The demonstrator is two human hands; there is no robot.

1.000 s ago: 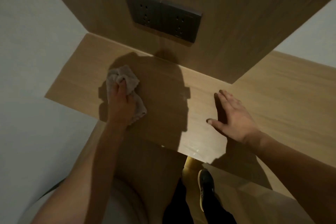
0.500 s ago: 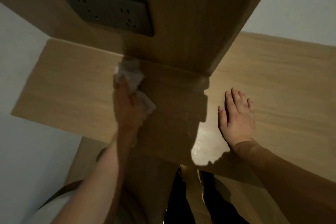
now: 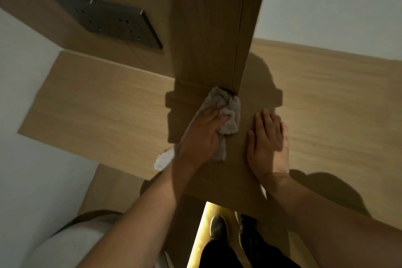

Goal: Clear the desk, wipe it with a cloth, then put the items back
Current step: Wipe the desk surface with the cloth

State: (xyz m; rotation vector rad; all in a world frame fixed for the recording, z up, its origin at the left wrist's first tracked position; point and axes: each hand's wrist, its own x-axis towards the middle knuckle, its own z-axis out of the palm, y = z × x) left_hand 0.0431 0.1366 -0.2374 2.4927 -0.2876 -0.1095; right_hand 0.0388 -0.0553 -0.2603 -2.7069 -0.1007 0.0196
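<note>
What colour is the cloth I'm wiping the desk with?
Light beige-grey, plain with no pattern; the cloth shows best in the head view.

Lay on the desk (image 3: 97, 115): cloth (image 3: 230, 113) under the left hand (image 3: 201, 137), right hand (image 3: 268, 146) flat just at its three o'clock. Stood at twelve o'clock: upright panel (image 3: 208, 28), socket plate (image 3: 108, 19) at ten. Stood at six, below the edge: shoes (image 3: 218, 227).
</note>
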